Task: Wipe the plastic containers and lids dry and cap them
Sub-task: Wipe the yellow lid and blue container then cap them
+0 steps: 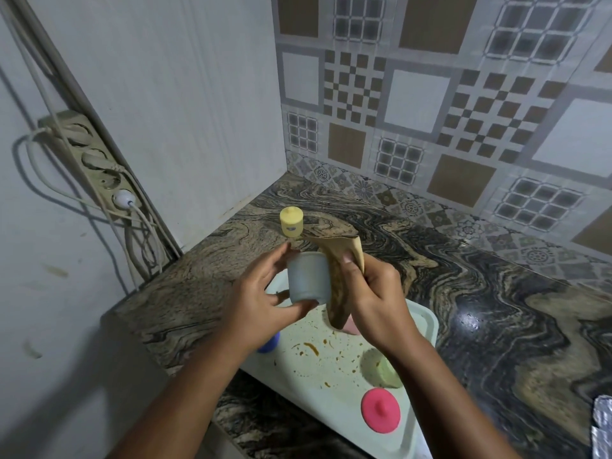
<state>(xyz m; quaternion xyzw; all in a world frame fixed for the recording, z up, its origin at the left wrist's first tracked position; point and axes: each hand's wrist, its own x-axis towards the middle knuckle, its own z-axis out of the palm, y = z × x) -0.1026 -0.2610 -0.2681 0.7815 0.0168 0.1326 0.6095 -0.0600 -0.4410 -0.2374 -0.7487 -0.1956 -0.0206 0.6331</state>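
Note:
My left hand [261,293] grips a pale blue plastic container [308,276] above the tray, fingers curled round its side and base. My right hand [374,293] holds a brown patterned cloth [337,276] and presses it against the container's right side. A capped yellow container [291,222] stands on the counter behind my hands. On the pale tray [420,326] lie a pink lid [380,414], a green container [381,367], a blue piece [270,342] partly hidden under my left wrist, and a pale pink piece [351,326] behind the cloth.
The tray surface is stained with brown specks. The marbled counter [496,309] runs back to a patterned tiled wall [430,111]. A power strip [96,167] with cables hangs on the left wall. Something silvery [602,425] shows at the right edge.

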